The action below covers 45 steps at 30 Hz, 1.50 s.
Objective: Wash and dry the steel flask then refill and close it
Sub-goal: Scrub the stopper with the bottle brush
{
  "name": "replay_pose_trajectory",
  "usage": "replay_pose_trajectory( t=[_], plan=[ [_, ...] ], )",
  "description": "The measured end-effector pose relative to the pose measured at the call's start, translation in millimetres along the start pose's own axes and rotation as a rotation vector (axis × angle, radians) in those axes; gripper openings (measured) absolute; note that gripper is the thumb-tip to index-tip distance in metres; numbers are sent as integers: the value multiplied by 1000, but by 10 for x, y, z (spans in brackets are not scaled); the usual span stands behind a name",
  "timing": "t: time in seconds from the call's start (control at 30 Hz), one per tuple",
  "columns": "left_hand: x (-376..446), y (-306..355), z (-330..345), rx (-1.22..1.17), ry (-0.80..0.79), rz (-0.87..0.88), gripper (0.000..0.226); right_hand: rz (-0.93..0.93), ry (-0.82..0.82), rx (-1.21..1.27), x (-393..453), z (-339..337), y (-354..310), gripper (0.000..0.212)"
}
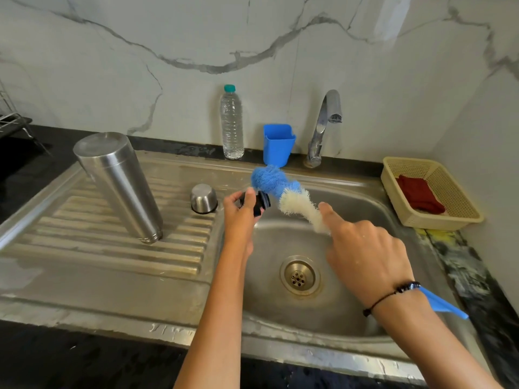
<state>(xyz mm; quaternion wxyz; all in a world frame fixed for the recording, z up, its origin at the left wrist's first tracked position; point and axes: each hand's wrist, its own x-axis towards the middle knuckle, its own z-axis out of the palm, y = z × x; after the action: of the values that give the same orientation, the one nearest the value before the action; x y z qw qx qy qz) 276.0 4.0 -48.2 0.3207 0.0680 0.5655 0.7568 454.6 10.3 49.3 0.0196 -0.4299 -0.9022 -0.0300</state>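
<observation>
The steel flask (119, 186) stands upside down on the draining board of the sink (174, 279), its steel cup (204, 198) close by. Over the basin, the left hand (241, 217) pinches the black stopper (259, 203) while the right hand (365, 248) grips the bottle brush (283, 192), forefinger laid along the bristles. I'd say the stopper is being scrubbed. Best to turn it slowly so the bristles reach every groove, keep it over the basin, then rinse under the tap (325, 122).
</observation>
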Motion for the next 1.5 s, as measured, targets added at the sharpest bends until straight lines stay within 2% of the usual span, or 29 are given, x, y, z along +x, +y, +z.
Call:
replay_pose_trajectory(
  t=[0.1, 0.23, 0.4, 0.53, 0.7, 0.87, 1.03, 1.13, 1.27, 1.37, 1.5],
  plan=[
    [-1, -15, -17, 85, 30, 3, 22, 14, -22, 4, -52, 23, 34, 65],
    [17, -34, -35, 317, 56, 32, 20, 22, -22, -3, -133, 23, 67, 63],
    [46, -48, -33, 394, 84, 34, 26, 24, -33, -27, -206, -26, 80, 65],
    [54, -81, -59, 363, 159, 58, 28, -4, -46, -32, -201, 16, 43, 60],
    [-42, -38, 88, 471, 108, 203, 37, -7, -9, -9, -28, 93, -26, 56],
    [58, -35, -44, 503, 243, 273, 39, -68, 16, -24, -175, 43, -52, 58],
    [-62, -108, 153, 542, 90, 420, 41, -35, 47, -35, 53, 82, -71, 56],
    [-31, -89, 100, 318, 162, 275, 39, -31, 59, -26, 35, 59, -11, 61],
    [84, -92, 16, 105, 149, 39, 15, -19, 45, -27, -27, 31, 33, 64],
    [84, -94, -7, 19, 104, -105, 23, -5, 25, -25, -24, 20, 58, 65],
    [49, -7, -41, -243, -27, -307, 37, 11, 4, -18, -58, 25, 47, 65]
  ],
)
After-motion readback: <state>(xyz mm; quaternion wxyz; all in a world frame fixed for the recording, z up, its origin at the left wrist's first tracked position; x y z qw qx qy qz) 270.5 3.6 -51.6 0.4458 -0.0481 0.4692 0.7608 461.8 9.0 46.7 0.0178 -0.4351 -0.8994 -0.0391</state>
